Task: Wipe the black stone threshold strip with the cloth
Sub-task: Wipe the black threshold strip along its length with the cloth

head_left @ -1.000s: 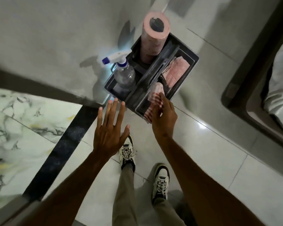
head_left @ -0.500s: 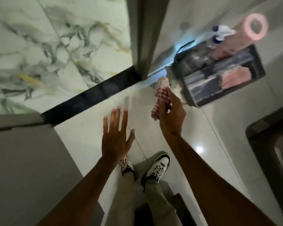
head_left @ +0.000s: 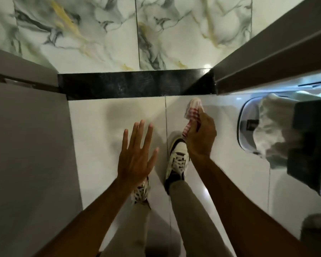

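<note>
The black stone threshold strip (head_left: 135, 84) runs left to right across the doorway, between the marble-patterned floor beyond and the white tiles I stand on. My right hand (head_left: 200, 134) is closed on a red-and-white checked cloth (head_left: 192, 110), held in the air a short way in front of the strip's right end, not touching it. My left hand (head_left: 137, 154) hovers open with fingers spread over the white tiles, below the middle of the strip. It holds nothing.
A grey wall or door panel (head_left: 26, 145) stands at the left and a grey door frame (head_left: 267, 58) at the right. A white bin with a liner (head_left: 252, 125) and a dark caddy (head_left: 311, 145) sit at the right. My two shoes (head_left: 176, 160) are on the tiles.
The view has swung left from the caddy to face the threshold square-on. My right hand carried the cloth away from the caddy toward the strip's right end. The left hand stayed open.
</note>
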A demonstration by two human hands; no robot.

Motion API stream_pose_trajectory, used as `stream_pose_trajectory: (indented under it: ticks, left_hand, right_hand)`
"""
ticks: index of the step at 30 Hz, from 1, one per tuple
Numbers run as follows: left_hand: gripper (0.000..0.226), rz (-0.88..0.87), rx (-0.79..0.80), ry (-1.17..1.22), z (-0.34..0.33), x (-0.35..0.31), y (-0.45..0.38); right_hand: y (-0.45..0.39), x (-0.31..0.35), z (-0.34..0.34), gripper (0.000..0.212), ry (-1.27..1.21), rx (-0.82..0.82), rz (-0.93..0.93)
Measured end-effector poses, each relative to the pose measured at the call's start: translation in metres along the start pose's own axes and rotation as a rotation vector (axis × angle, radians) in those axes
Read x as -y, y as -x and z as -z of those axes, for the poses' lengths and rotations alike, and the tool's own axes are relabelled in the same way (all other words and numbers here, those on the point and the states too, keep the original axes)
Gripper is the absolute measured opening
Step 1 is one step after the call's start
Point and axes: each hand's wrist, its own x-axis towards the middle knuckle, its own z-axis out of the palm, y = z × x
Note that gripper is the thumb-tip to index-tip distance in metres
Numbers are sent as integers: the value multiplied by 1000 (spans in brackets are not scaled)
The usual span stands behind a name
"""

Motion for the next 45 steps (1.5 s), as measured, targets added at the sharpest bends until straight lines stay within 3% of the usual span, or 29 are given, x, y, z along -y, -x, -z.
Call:
stream_pose_trajectory:
  ticks: [4, 7, 14, 17, 19, 22, 27, 31, 34, 37, 40, 43, 45]
  left_hand:
    - [77, 19, 73, 80, -109, 29, -59]
    - [78, 32, 66, 55, -188, 57, -103]
    - [79, -142, -71, -57, -303, 109, -182]
    - [77, -154, -167, -51, -318, 113, -185]
    - [77, -172, -194, -42, -322, 114, -186]
    - [78, -164, -195, -28, -321, 115, -187]
    - [78, -160, -137, -22, -305, 110, -190]
    - [76, -162, -132, -24, -302, 110, -194]
    - [78, -169, -171, -35, -309, 111, -196]
    - [79, -172, -193, -43, -314, 113, -196]
    - [77, -174, -197, -27, -317, 114, -196]
    - [76, -185, -198, -19, -315, 114, -194]
    - [76, -177, -185, -9, -312, 113, -194]
  right_hand:
    - [-74, -47, -82, 40, -8, -57, -68]
    - [-125, -82, -139, 47, 70, -100, 24]
    - [-208, -157, -215, 33, 222, -286, 288]
    - [-238, -170, -226, 30, 214, -318, 383]
    - [-254, -168, -231, 41, 184, -287, 476]
    - [-271, -142, -245, 60, 175, -228, 472]
    - [-234, -138, -253, 68, 352, -112, 552]
    - [-218, -187, -231, 37, 570, -247, 526]
    - [-253, -182, -229, 48, 580, -367, 580]
    - [-286, -144, -254, 63, 396, -286, 556]
    - [-284, -124, -287, 65, 506, -136, 676]
    - [-239, -150, -284, 63, 478, -3, 762]
    - [-211, -180, -263, 59, 442, -43, 724]
